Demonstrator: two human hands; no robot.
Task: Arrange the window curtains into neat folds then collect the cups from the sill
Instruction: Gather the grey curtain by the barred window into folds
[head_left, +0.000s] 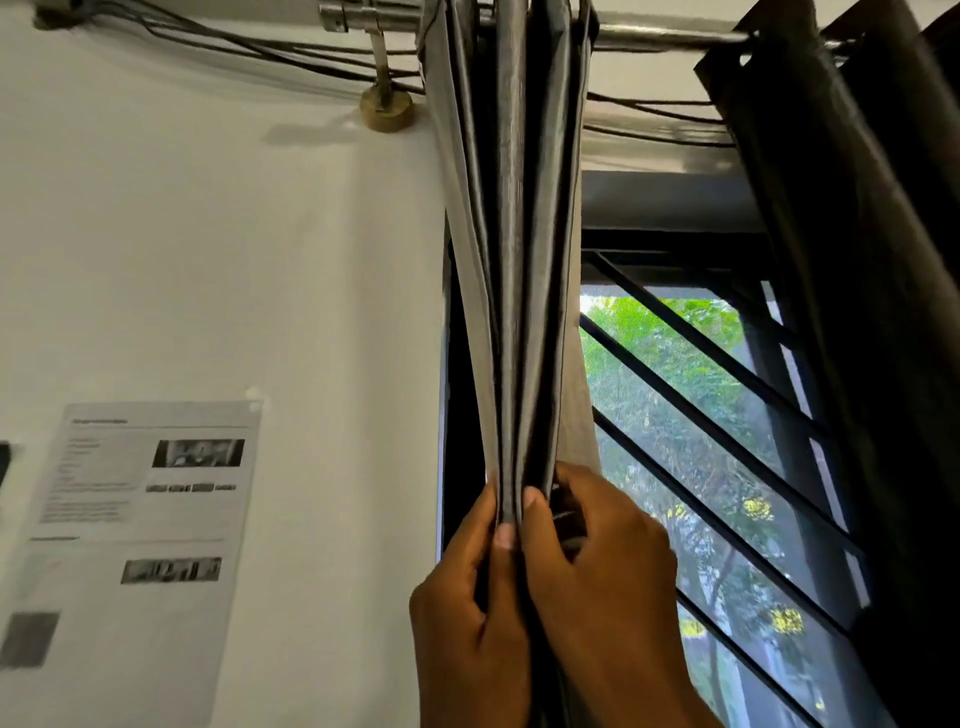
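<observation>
Two curtains hang from one metal rod (670, 36): a grey curtain (519, 260) gathered into tight folds at the window's left edge, and a dark curtain (852, 260) at the right. Between them shows the barred window (727, 415); cables (234, 41) run under the rod, and a printed sheet (140, 519) is stuck to the wall. Both hands reach up, the left hand (467, 613) and right hand (608, 582) each pinching the grey folds together.

Grey curtain (511, 260) of faintly sheened woven cloth, shiny metal rod (670, 35), matt printed paper sheet (140, 519).
</observation>
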